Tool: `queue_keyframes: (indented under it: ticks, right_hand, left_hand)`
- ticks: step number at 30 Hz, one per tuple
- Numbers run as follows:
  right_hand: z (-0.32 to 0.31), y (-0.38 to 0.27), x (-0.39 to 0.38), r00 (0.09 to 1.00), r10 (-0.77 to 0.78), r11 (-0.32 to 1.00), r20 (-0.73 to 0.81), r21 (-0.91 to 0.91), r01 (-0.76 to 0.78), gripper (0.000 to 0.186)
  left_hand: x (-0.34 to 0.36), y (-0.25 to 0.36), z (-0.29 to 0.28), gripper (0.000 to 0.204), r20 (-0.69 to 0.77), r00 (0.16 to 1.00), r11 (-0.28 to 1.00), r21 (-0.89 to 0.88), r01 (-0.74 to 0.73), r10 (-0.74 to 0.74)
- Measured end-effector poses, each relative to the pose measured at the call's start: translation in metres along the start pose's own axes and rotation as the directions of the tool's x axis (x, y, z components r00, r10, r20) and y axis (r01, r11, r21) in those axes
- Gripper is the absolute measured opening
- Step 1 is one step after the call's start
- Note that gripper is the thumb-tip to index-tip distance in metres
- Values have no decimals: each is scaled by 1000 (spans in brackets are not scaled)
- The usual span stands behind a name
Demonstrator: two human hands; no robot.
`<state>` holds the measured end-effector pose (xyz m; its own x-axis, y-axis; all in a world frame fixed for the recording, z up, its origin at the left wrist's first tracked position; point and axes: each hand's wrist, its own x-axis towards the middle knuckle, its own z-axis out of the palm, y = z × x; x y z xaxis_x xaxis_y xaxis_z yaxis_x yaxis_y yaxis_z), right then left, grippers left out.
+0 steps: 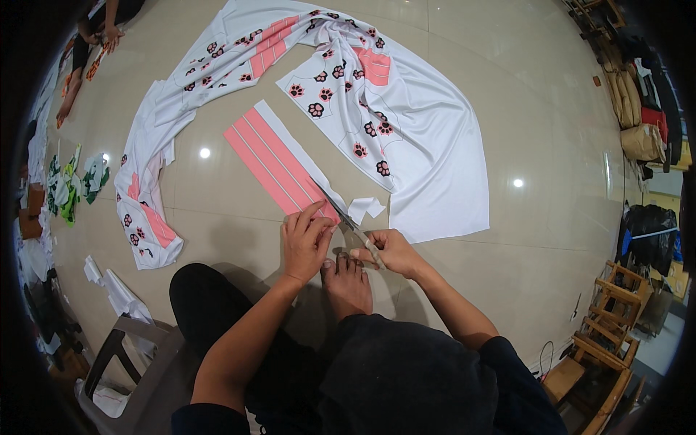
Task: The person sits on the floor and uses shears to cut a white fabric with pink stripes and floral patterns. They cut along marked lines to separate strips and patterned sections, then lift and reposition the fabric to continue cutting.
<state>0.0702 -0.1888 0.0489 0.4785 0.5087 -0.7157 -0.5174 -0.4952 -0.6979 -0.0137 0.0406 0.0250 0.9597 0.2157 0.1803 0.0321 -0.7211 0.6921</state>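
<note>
My right hand [391,252] is closed on the handles of long scissors [348,221], whose blades lie along the white edge of a pink striped fabric piece [268,159]. My left hand [306,243] pinches that piece near its lower end, just left of the blades. A small white scrap [366,209] lies to the right of the scissors. Beyond them, a long white fabric with paw prints and pink patches [442,152] curves over the tiled floor. My bare foot [346,290] is below the scissors, between my hands.
A grey plastic chair [134,348] stands at lower left. Green and white scraps [69,181] lie farther left. Another person's hand [112,36] and foot are at upper left. Wooden frames [616,312], paper bags [638,145] and black plastic bags [649,235] line the right side.
</note>
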Motion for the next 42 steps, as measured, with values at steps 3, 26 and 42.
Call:
queue_keyframes:
  ticks: [3, 26, 42]
  right_hand:
    - [-1, 6, 2, 1000, -12, 1000, 6, 22, 12, 38]
    - [-2, 7, 5, 1000, -19, 1000, 5, 23, 19, 44]
    - [-3, -2, 6, 1000, -12, 1000, 5, -2, 12, 44]
  left_hand:
    - [0, 1, 1, 12, -4, 1000, 1000, -9, -2, 2]
    - [0, -1, -1, 12, 26, 1000, 1000, -24, 8, -8]
    - [0, -2, 1, 10, 36, 999, 1000, -20, 20, -20]
